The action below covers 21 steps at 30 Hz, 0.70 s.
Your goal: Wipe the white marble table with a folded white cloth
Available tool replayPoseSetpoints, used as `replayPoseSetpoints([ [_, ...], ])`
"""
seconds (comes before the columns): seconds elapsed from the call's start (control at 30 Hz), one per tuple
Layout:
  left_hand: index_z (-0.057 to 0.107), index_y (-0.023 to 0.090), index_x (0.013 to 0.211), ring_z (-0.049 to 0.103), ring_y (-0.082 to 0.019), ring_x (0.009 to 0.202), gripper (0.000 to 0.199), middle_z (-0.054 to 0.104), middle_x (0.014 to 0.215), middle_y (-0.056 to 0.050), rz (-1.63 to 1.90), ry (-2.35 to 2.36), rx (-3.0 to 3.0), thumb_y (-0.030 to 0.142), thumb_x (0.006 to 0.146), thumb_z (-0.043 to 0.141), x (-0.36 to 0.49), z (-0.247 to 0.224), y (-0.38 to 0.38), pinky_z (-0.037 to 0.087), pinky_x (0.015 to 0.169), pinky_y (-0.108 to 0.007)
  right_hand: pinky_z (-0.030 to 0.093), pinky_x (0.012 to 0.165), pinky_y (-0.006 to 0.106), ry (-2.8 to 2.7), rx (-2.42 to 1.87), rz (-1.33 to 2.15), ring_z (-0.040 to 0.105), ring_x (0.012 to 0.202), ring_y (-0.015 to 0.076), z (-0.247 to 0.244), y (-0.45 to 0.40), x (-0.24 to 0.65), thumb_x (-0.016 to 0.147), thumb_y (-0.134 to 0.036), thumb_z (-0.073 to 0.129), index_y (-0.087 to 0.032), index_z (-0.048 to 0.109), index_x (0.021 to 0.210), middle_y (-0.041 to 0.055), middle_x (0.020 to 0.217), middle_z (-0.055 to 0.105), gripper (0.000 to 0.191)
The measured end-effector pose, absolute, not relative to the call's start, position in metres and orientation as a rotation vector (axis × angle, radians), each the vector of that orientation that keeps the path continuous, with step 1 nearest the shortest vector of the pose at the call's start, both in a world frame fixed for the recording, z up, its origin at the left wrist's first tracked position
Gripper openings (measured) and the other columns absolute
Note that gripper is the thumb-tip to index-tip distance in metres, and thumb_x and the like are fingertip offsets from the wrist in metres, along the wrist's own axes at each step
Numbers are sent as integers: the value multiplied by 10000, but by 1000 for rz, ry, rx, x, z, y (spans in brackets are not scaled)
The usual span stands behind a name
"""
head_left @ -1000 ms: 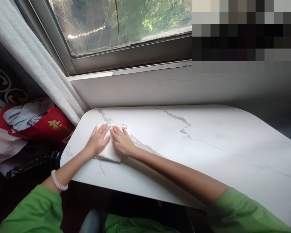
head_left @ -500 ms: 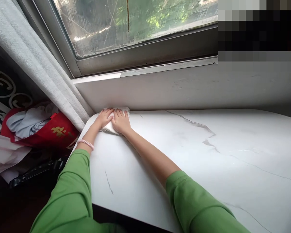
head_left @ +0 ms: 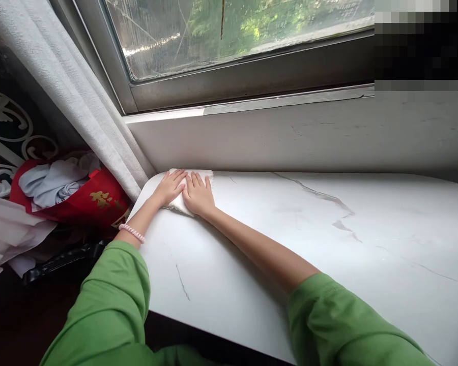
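A folded white cloth [head_left: 180, 203] lies at the far left corner of the white marbled tabletop [head_left: 244, 244], close to the wall. My left hand [head_left: 170, 188], with a pink beaded bracelet on the wrist, rests flat on the cloth's left part, its fingers stretched out. Just beside it, my right hand [head_left: 198, 194] presses flat on the right part, fingers extended and slightly apart. The two hands almost touch at the thumbs. Most of the cloth is hidden under them; its edges show behind, between and in front of the hands.
A window [head_left: 229, 46] in a metal frame rises above the wall behind the table. At the left hangs a pale curtain [head_left: 68, 96]. A red bag [head_left: 110, 203] stuffed with light clothes [head_left: 55, 183] stands beside the table, near ornate white scrollwork [head_left: 7, 114].
The view has shifted slightly left, so the scene sits further right. Both hands stay flat on the cloth at the same corner, with little movement over the tabletop.
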<state>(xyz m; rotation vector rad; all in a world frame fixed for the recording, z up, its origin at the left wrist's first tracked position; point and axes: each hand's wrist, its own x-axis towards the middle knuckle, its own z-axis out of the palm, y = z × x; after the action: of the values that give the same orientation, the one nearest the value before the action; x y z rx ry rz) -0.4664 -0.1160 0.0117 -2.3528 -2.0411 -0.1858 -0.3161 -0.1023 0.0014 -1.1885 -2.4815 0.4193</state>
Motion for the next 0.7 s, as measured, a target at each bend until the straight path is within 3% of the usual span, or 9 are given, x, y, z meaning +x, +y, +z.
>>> replayPoseSetpoints([
  [0.43, 225, 246, 1490, 208, -203, 1423, 543, 281, 1531, -28, -281, -2056, -2446, 308, 961, 331, -404, 28, -323, 120, 1187, -449, 6, 1144, 574, -2741, -726, 661, -49, 1437, 293, 7, -275, -230, 919, -441, 359, -90, 147, 1506, 130, 1570, 49, 716],
  [0.7, 228, 240, 1490, 188, -188, 1429, 534, 260, 1539, -20, -276, -2143, -2401, 328, 970, 311, -398, 27, -358, 106, 1190, -437, -14, 1134, 593, -2785, -578, 844, -74, 1431, 306, 15, -297, -221, 888, -427, 437, -86, 108, 1506, 148, 1558, -7, 779],
])
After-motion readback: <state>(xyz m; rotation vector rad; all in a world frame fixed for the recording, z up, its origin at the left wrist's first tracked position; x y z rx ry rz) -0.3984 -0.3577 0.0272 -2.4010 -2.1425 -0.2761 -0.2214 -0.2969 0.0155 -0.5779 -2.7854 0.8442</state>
